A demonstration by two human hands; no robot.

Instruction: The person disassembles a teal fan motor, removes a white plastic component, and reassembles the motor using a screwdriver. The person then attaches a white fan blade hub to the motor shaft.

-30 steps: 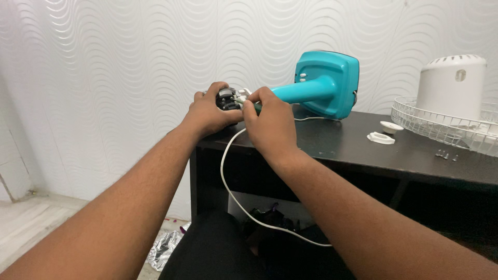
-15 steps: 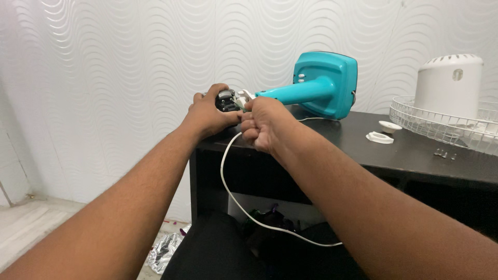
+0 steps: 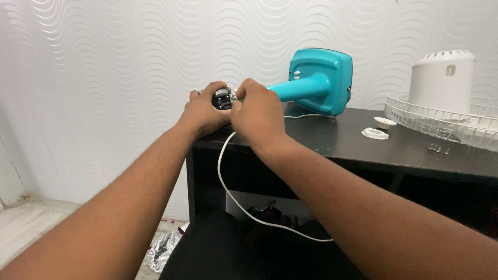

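Hands are both back on the small dark-and-silver motor end [image 3: 223, 98] of the teal plastic fan stand [image 3: 311, 85], which lies on its side along the near corner of the black wooden table [image 3: 363, 145]. Half a second ago the right hand [image 3: 259, 114] had dropped lower toward the thin white power cord [image 3: 228, 176]; now it's up again, fingers curled over the top of the motor end, while the left hand [image 3: 203, 111] cups it from the other side. So the work looks to be on that end, not the cord. The cord hangs off the table edge and loops below the wrists. Further right, well apart: a white wire fan grille [image 3: 441, 116], a white domed plastic housing [image 3: 442, 72], small white plastic caps [image 3: 377, 129] and a few screws [image 3: 437, 149].
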